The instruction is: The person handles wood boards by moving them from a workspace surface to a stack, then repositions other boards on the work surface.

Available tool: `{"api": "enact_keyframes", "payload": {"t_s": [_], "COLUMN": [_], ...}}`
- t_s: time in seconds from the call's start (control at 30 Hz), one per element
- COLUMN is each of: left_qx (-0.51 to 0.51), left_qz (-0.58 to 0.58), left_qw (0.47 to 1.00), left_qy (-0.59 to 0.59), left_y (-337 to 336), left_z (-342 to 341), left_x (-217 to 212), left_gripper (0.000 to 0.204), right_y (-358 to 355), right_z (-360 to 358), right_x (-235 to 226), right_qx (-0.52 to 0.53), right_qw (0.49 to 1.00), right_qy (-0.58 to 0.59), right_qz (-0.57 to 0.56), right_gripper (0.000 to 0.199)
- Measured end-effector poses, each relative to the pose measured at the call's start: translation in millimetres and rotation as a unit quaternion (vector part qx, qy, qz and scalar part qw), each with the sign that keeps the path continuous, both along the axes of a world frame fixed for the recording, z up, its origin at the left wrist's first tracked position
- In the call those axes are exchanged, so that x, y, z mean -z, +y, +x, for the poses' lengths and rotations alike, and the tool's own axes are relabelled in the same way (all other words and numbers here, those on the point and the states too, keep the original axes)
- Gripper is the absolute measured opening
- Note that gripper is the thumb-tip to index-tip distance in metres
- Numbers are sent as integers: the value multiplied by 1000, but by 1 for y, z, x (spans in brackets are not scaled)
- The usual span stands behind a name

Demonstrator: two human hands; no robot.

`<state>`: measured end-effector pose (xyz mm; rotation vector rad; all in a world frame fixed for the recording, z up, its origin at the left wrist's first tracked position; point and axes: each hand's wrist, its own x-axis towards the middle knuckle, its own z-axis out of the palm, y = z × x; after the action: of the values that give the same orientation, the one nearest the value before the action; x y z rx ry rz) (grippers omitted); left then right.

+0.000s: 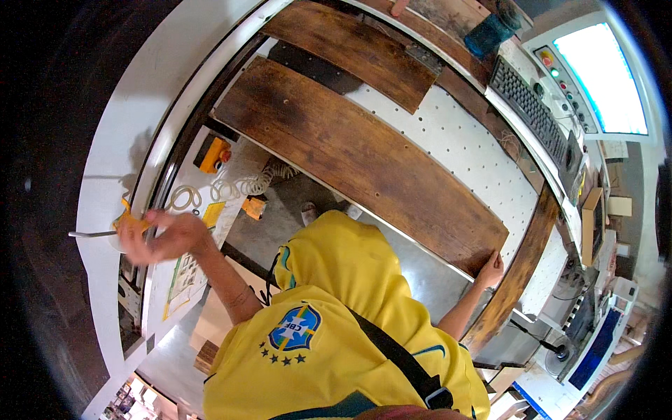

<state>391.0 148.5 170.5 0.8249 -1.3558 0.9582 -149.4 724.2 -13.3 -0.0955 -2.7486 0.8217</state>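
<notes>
My left hand (164, 238) is closed around an orange-yellow air blow gun (124, 213) with a thin metal nozzle pointing left, beside the machine's white side panel. A clear coiled hose (241, 185) runs close to that hand. My right hand (492, 271) grips the near right corner of a long, dark brown wooden board (350, 164), fingers at its edge. The board lies on a white perforated table (462, 157) and has several small holes. Behind it lies a second brown board (353, 52).
An orange-and-black box with a red button (213, 154) is mounted on the left panel. A brown plank (521, 266) lies at the right. Along the far right are a keyboard (528, 108), a lit monitor (605, 77) and a blue-green container (492, 33).
</notes>
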Motion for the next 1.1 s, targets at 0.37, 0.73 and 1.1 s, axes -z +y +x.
{"api": "enact_keyframes", "payload": {"t_s": [0.37, 0.73, 1.1], "left_qx": [128, 18, 84], "left_qz": [610, 672, 640], "left_qw": [745, 737, 752], "left_qy": [-238, -73, -137], "left_y": [-199, -291, -216], "left_z": [-122, -129, -237], "left_x": [157, 193, 181], "left_gripper": [76, 105, 110], "right_y": [-3, -22, -18], "right_z": [3, 23, 16], "right_x": [-11, -20, -9], "right_qx": [68, 114, 145], "right_qw": [995, 992, 987], "right_qy": [-70, -57, -22], "right_qz": [19, -17, 70], "right_gripper": [60, 43, 43]}}
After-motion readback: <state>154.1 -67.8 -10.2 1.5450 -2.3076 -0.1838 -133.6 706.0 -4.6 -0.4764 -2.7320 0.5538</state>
